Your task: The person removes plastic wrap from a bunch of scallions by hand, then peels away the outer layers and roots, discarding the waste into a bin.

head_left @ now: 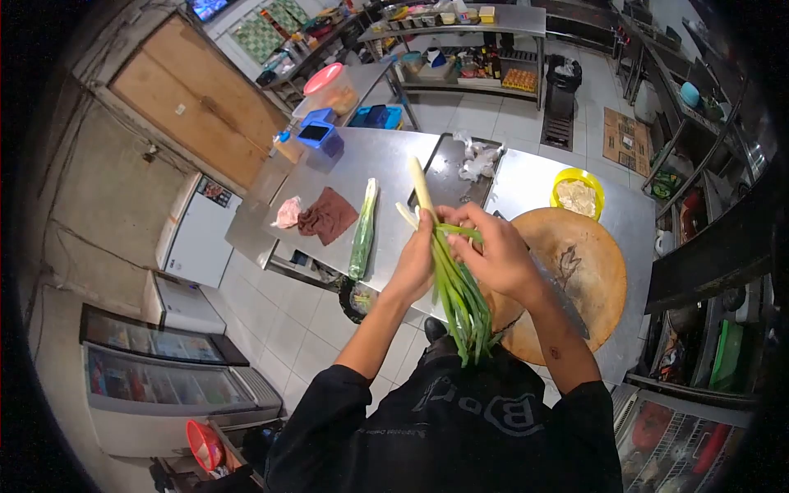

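Here, in the head view, the left hand [417, 261] is closed around one bunch of green onions [460, 292] over the edge of one metal table [401, 160]; the right hand [500, 253] pinches its leaves. One knife [561, 297] lies on one round board [604, 283].

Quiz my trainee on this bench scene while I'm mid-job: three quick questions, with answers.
1. How many of the wearer's hands touch the green stalks?
A) none
B) one
C) both

2. True or false: a metal blade lies on the round wooden board.

3. Fill in: the bowl beside the board is ____ in colour.

Key: 1. C, the left hand and the right hand; 2. true; 3. yellow.
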Motion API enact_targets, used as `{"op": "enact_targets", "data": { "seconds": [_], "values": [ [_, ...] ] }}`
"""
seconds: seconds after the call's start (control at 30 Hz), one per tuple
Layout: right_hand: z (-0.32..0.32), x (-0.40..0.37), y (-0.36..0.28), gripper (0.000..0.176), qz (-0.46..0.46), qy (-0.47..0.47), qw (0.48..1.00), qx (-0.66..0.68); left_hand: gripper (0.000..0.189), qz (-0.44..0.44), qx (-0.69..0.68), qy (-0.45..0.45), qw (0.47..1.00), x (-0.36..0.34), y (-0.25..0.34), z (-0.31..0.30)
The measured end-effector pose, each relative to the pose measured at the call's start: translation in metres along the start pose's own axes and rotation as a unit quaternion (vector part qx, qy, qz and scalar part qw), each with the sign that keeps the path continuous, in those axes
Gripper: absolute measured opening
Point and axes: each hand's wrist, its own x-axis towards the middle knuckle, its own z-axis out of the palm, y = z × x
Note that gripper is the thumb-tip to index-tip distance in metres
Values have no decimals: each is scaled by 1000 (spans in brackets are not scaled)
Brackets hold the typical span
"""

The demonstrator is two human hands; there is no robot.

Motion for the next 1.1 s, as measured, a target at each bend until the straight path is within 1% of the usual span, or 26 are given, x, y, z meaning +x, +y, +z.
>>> {"op": "enact_targets", "data": {
  "seconds": [0.07,0.1,0.13,0.17,0.2,0.23,0.27,0.3,0.37,0.43,0.5,0.53,0.6,0.63,0.7,0.77,0.8,0.83,0.87,0.9,0.93,0.97,1.0,1.03,1.07,1.1],
  "values": [
    [11,4,0,14,-114,82,990,-25,54,6,31,1,999,3,-7,-3],
    [8,4,3,14,-114,84,990,-27,57,14,63,1,998,5,-10,-5],
    [4,6,5,12,-108,74,991,-31,52,-8,66,13,998,3,-11,-6],
    [0,7,7,11,-102,64,992,-34,52,-7,66,10,998,4,-13,-10],
    [-4,8,3,11,-103,67,992,-36,45,-5,45,-40,998,5,-11,-12],
    [-10,7,-4,8,-114,122,983,-80,40,-3,24,-90,996,5,-9,-12],
    [-16,6,-11,5,-126,176,968,-124,32,4,28,-46,999,2,-12,-5],
    [-22,8,-16,5,-125,179,968,-126,32,3,27,-50,998,2,-14,-7],
    [-36,11,-25,2,-100,270,958,-6,28,18,88,-75,993,2,-20,-16],
    [-63,7,-41,4,-40,322,943,-69,27,22,103,-79,991,2,-21,-23],
    [-85,14,-33,5,-155,417,896,0,26,25,122,-62,990,0,-18,-27],
    [-94,12,-31,5,-155,417,896,-1,25,25,118,-55,991,0,-16,-29],
    [-109,8,-29,6,-157,411,893,100,25,10,101,-52,994,-4,-5,-27],
    [-111,6,-23,6,-157,408,894,100,25,-5,84,-49,995,-5,0,-28],
    [-105,-3,-6,10,-108,286,944,121,30,-3,89,-43,995,-2,6,-31],
    [-86,-12,0,12,-28,175,966,187,36,10,114,-58,992,-1,12,-29],
    [-78,-16,2,13,18,111,967,228,40,6,106,-49,993,-1,13,-25],
    [-70,-16,1,12,41,87,957,275,40,5,106,-51,993,1,12,-25],
    [-61,-15,-1,11,65,63,943,321,39,18,142,-58,988,3,11,-26],
    [-51,-14,0,11,65,66,942,322,38,31,178,-65,981,3,10,-27],
    [-39,-11,1,8,16,72,976,205,38,31,179,-68,981,3,10,-25],
    [-30,-9,2,9,-32,78,993,86,38,22,189,-57,980,2,9,-21],
    [-21,-6,1,9,-32,80,993,86,38,13,198,-47,979,0,8,-18],
    [-13,-2,0,12,-57,109,991,55,38,13,199,-49,979,-1,5,-16],
    [-9,-1,0,16,-81,136,987,24,38,23,212,-47,976,-3,1,-14],
    [-8,-1,3,16,-82,137,987,24,38,34,226,-44,973,-4,-2,-12]
  ]
}}
